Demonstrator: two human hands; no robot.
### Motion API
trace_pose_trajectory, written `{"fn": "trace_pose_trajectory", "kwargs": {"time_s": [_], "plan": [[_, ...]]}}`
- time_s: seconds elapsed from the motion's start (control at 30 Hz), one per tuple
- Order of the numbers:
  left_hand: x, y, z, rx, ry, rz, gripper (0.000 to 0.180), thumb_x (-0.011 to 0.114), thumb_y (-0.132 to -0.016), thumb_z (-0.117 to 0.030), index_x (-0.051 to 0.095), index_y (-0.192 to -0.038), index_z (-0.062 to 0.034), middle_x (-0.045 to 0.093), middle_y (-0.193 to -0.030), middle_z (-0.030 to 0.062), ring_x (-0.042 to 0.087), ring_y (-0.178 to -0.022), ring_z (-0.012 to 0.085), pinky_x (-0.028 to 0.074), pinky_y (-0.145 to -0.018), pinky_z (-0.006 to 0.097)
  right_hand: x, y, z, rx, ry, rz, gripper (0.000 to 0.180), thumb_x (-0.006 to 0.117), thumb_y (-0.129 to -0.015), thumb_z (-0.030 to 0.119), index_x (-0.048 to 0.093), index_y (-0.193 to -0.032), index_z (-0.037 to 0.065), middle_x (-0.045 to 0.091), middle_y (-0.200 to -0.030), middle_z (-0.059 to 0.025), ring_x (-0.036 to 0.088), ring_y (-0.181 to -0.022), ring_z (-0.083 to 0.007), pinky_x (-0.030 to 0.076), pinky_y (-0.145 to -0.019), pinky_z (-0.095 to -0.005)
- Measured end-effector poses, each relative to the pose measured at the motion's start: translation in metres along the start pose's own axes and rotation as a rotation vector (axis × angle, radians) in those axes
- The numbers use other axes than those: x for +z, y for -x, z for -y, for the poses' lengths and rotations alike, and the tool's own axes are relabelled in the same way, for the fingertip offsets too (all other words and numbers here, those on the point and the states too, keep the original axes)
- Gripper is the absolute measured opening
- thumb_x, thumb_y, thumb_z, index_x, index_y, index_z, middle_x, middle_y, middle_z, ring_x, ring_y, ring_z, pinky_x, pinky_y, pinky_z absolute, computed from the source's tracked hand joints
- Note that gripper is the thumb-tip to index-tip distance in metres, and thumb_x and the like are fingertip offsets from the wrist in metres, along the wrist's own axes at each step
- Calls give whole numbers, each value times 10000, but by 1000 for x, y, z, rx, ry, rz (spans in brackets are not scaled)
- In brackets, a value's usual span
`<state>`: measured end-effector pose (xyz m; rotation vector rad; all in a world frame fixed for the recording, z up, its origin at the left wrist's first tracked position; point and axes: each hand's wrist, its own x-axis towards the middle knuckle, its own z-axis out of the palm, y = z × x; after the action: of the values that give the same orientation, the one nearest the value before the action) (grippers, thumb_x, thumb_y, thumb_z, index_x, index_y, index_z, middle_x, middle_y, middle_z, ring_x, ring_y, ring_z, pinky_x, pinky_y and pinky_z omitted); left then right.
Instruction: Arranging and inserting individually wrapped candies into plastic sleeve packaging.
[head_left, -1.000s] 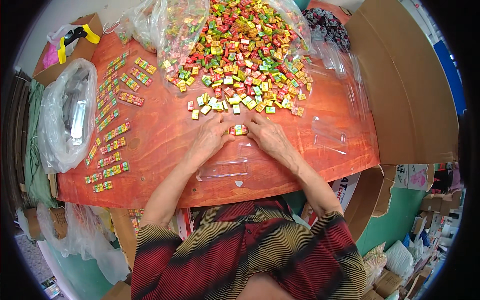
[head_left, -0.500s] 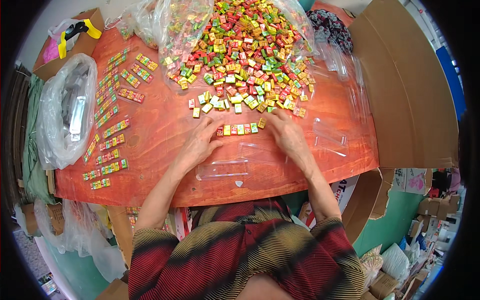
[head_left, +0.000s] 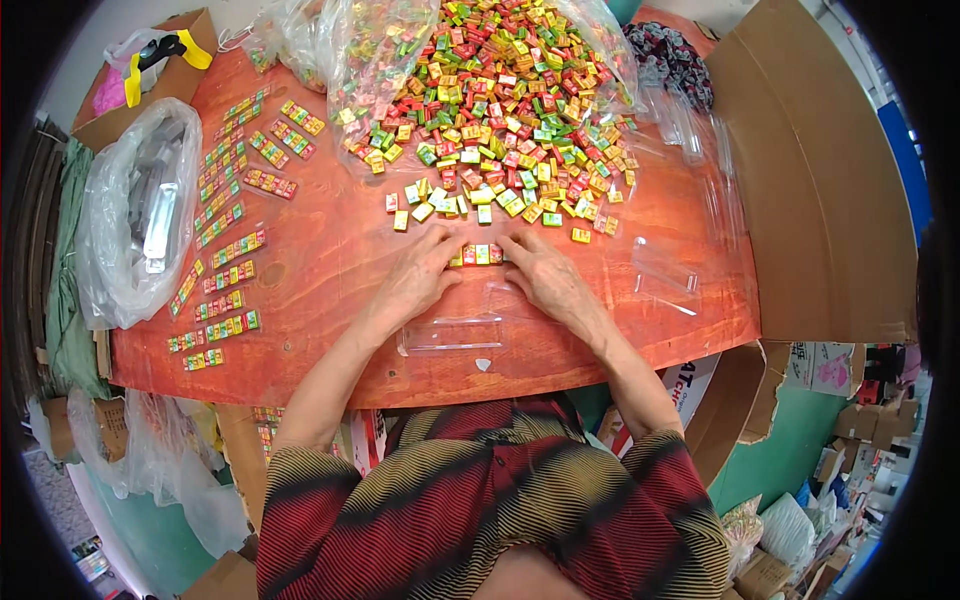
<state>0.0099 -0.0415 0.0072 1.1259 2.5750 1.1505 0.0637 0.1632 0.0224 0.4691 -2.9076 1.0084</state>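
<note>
A short row of small coloured boxes (head_left: 482, 254) lies on the red wooden table in front of me. At its left end my left hand (head_left: 418, 278) presses with closed fingers, hiding the end box. My right hand (head_left: 548, 278) closes on the opposite end, so the row is squeezed between both hands. Loose boxes (head_left: 484, 213) in yellow, red and green lie just beyond, at the foot of a large heap (head_left: 500, 100). Nearer to me, below the row, rests a clear plastic tray (head_left: 452, 335).
Finished-looking rows of boxes (head_left: 235, 247) cover the table's left side. Beside them stands a plastic bag (head_left: 110, 235) with clear trays inside. Another clear tray (head_left: 665, 280) lies to the right, before a tall cardboard box (head_left: 815, 190). A small white scrap (head_left: 483, 365) lies near the front edge.
Both hands have moved inward and closed on the ends of the row. A box near my right hand has joined the row or is now hidden; I cannot tell which.
</note>
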Motion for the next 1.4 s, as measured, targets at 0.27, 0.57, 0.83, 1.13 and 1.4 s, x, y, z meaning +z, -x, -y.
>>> {"fn": "trace_pose_trajectory", "kwargs": {"time_s": [0.27,0.57,0.83,1.13,1.4], "plan": [[6,-4,-1,-32,-66,-40,355,651,-687,-1,569,-1033,-10,522,-975,127,511,-963,301,438,-805,366,15,-7,-7,-14,119,-59,291,597,-750,44,539,-1034,23,532,-1017,-134,548,-912,-326,462,-732,-388],[-11,40,-49,-210,-54,-77,293,630,-727,-30,569,-1013,-13,493,-892,153,527,-834,323,442,-712,382,10,19,34,-13,129,-1,268,578,-767,51,535,-1031,42,531,-957,-156,549,-860,-324,469,-696,-388],[3,99,-51,-130,-213,-180,357,649,-701,-24,554,-1044,6,518,-924,137,537,-801,299,450,-679,360,41,65,55,-143,103,-71,449,608,-688,58,506,-1118,-22,533,-1061,-170,532,-883,-316,459,-755,-376],[16,115,-49,-75,-567,-80,498,647,-717,-243,520,-1119,22,489,-1146,191,478,-1029,335,401,-799,446,62,88,53,-96,311,13,593,633,-725,242,443,-1226,-12,398,-1315,-171,325,-1251,-355,208,-992,-590],[30,110,-51,-50,-470,42,674,634,-722,-361,405,-1283,-65,324,-1348,190,281,-1254,391,254,-979,553,49,79,53,-171,158,82,507,618,-759,221,476,-1207,33,424,-1296,-134,317,-1260,-338,207,-1005,-565]]}}
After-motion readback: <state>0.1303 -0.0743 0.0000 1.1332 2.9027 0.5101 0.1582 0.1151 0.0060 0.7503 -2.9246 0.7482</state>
